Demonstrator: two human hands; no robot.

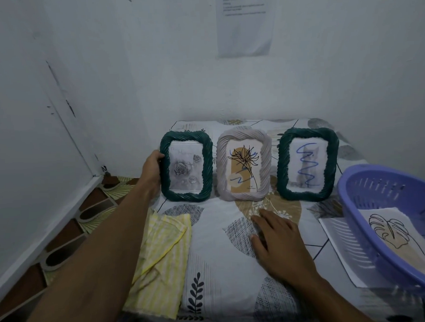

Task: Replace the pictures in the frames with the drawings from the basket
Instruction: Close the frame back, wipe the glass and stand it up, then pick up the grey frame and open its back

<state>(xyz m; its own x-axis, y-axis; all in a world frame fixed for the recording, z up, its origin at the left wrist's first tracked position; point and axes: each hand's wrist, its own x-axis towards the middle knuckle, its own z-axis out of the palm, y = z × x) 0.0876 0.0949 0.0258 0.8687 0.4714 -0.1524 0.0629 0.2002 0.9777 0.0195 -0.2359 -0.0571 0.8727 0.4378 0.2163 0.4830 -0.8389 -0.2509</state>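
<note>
**Near**
- Yellow cloth [162, 259]: folded, at the left edge of the patterned sheet [217, 269].
- Right grip [279, 245]: open, with the palm flat on the sheet. It holds nothing.
- Purple basket [376, 196]: at the right, with one leaf drawing [390, 234] inside. A loose paper [339, 240] lies partly under it.

**Middle**
- Three frames stand upright in a row, close to one another.
- Left green frame [208, 168]: holds a grey rose picture [184, 170].
- Pale frame [244, 163]: shows a flower drawing.
- Right green frame [308, 164]: shows a blue squiggle.
- Left grip [153, 171]: closed round the outer edge of the left green frame, with the thumb on the front.

**Far**
- White wall with a printed notice [245, 22].

**Step in hand (judged)**
- The rose picture looks like the one yet to be swapped, so this frame probably comes out of the row next.
- Lift it straight up so it does not knock the pale frame.
- Bring the right grip to the opposite edge for support.
- Lay the frame face down on the soft sheet before opening its back.
- Keep the leaf drawing uncreased when taking it from the basket.
</note>
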